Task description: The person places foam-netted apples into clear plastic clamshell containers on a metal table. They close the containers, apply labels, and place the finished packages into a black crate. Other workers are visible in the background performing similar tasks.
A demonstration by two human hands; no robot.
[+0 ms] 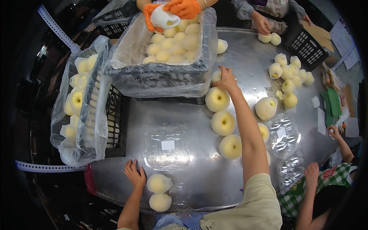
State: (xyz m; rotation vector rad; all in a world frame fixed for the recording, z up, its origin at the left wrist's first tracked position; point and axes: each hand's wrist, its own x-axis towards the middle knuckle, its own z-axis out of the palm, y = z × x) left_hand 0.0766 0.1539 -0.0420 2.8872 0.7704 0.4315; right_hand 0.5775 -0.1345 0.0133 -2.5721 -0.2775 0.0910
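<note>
My right hand [225, 79] reaches across the metal table and closes round a pale yellow fruit in a foam net [216, 76], beside the lined crate. Below it, a row of netted fruits [223, 123] runs down along my forearm. My left hand [135, 174] rests on the table near its front edge, fingers spread, holding nothing. Right of that hand stand two netted fruits [159, 184], one behind the other. A clear plastic clamshell pack [166, 146] with a blank white label lies on the table between my hands.
A plastic-lined crate of netted fruits [158, 69] stands ahead; another lined crate [103, 129] is at left. Co-workers' hands are at the far side, one pair in orange gloves [184, 10], and at right. More fruits [287, 72], clear packs [283, 135] and a black crate [307, 46] occupy the right side.
</note>
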